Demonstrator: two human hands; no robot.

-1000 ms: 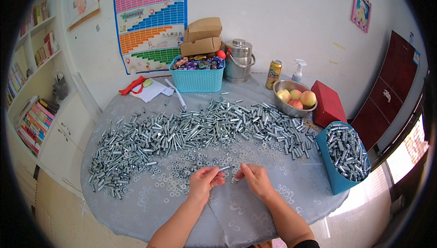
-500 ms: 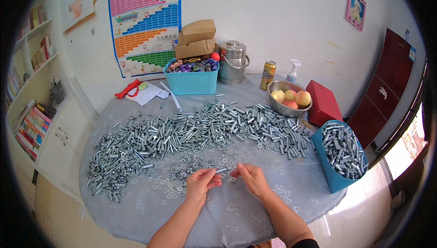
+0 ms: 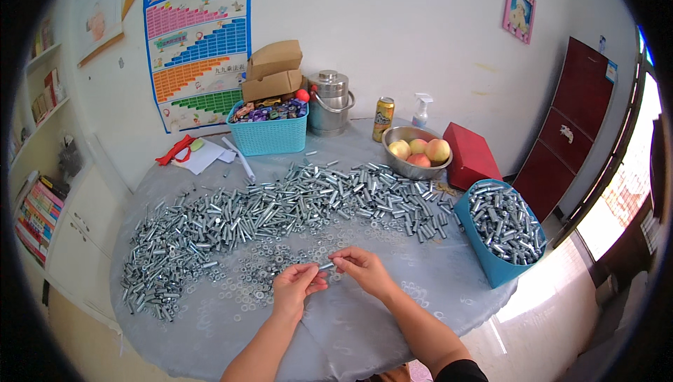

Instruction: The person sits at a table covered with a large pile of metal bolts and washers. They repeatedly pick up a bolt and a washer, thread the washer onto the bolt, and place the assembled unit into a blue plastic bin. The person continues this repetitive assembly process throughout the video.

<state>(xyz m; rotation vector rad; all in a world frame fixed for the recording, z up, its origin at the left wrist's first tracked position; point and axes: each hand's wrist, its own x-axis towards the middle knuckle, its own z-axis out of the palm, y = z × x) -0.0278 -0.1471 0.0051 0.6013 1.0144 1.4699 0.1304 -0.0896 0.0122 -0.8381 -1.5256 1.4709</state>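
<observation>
silvery metal lies between the fingertips: a short bolt-like piece [image 3: 325, 266], pinched by the thumb and fingers of the left hand [image 3: 294, 288]. the thumb and forefinger of the right hand [image 3: 360, 270] have closed in on its far end, where half a second ago a small gap showed; whether they grip a separate part there is too small to tell. so the piece now seems to be worked from both ends, a two-handed step in my judgement. it is above the grey tablecloth [image 3: 336, 336], just beside the loose washers [image 3: 280, 259]. beyond them spreads the long heap of metal pieces [image 3: 280, 210], seemingly unaltered, and off to the right a blue bin [image 3: 484, 252] stands full of similar cylinders. the view has swung rightward a little.
</observation>
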